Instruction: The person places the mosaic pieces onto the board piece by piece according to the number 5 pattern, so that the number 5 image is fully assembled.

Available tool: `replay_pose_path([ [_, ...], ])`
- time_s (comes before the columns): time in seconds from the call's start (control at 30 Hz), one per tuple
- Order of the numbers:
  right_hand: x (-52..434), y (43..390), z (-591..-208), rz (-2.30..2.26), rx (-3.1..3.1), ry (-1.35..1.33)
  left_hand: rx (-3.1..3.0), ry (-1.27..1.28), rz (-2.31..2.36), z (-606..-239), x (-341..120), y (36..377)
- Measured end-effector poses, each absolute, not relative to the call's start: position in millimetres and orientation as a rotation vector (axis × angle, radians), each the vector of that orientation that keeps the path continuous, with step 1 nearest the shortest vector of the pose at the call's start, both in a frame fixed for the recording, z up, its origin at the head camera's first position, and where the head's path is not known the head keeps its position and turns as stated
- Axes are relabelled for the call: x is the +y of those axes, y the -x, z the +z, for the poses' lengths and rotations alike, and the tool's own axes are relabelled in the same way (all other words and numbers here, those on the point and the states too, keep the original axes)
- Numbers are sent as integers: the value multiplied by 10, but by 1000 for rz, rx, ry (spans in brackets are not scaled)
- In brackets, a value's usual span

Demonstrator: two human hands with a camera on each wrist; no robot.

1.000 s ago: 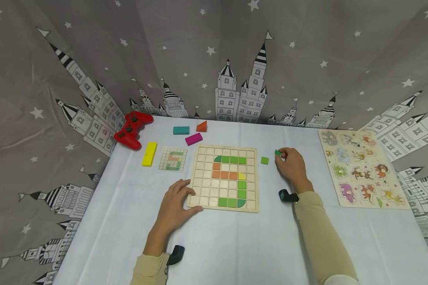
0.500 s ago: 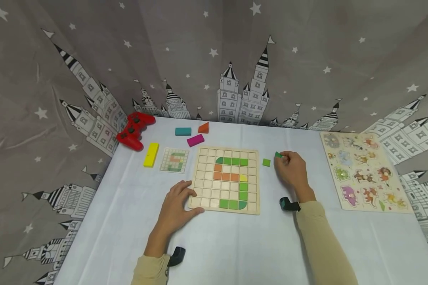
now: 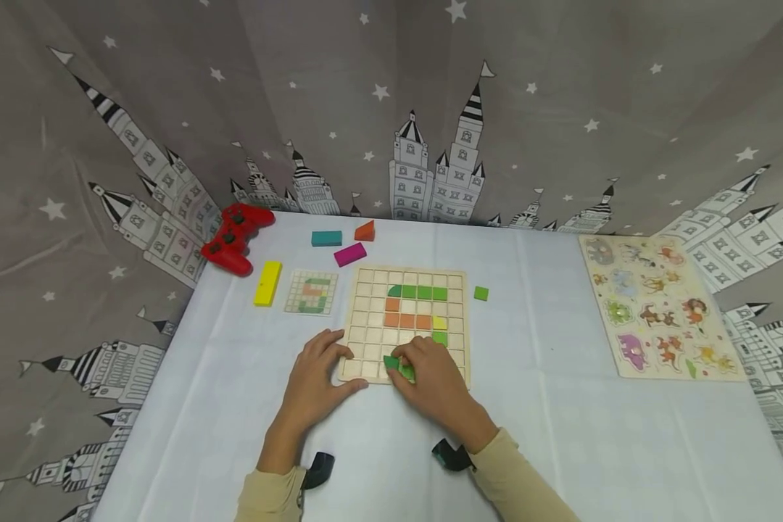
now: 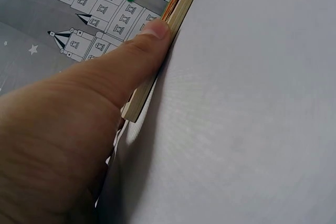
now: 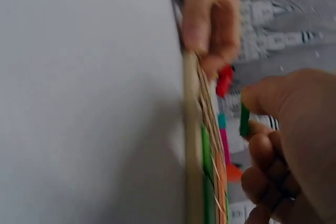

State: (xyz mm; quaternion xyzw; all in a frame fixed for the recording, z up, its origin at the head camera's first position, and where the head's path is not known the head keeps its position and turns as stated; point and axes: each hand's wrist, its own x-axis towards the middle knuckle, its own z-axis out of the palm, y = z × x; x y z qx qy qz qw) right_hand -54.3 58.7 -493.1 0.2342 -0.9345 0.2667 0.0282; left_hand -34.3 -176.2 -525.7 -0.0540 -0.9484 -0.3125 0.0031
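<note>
A square wooden grid board (image 3: 368,319) lies on the white table with green, orange and yellow tiles in some of its cells. My left hand (image 3: 315,371) holds the board's near left corner, thumb on the near edge and fingers along the left edge. Over the near part of the board, my right hand (image 3: 436,378) pinches a dark green tile (image 5: 244,119) between thumb and fingertip. That tile is above the board in the right wrist view. Several of the board's lower tiles are hidden under the right hand. A lone light green tile (image 3: 481,293) lies right of the board.
Left of the board lie a small pattern card (image 3: 310,293) and a yellow block (image 3: 268,283). Behind are a teal block (image 3: 327,238), a magenta block (image 3: 350,254), an orange wedge (image 3: 365,231) and a red game controller (image 3: 236,239). An animal puzzle board (image 3: 659,304) lies far right.
My right hand has carried the dark green tile left and nearer, from beside the lone green tile to over the board's near part. The left hand has stayed at the board's corner.
</note>
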Motion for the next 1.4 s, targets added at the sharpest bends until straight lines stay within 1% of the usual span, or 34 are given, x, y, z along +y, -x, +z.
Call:
replay_pose_path([
  [0.2, 418, 429, -5012, 560, -2914, -713, -2982, 167, -979, -5283, -1761, 325],
  [0.37, 393, 419, -5058, 498, -2911, -676, -2984, 162, -977, -5265, -1764, 331],
  [0.63, 385, 431, -5037, 613, -2960, -588, -2984, 164, -970, -5258, -1772, 342],
  [0.97, 417, 452, -5023, 645, -2980, -588, -2978, 153, -967, -5266, -1786, 341],
  [1.13, 696, 633, -4980, 860, -2957, -529, -2970, 149, -977, -5256, -1790, 335],
  [1.23, 1038, 872, -4939, 957, -2958, -408, -2974, 134, -982, -5253, -1784, 327],
  [1.4, 1716, 1315, -4953, 878, -3010, -234, -2986, 140, -979, -5265, -1763, 329],
])
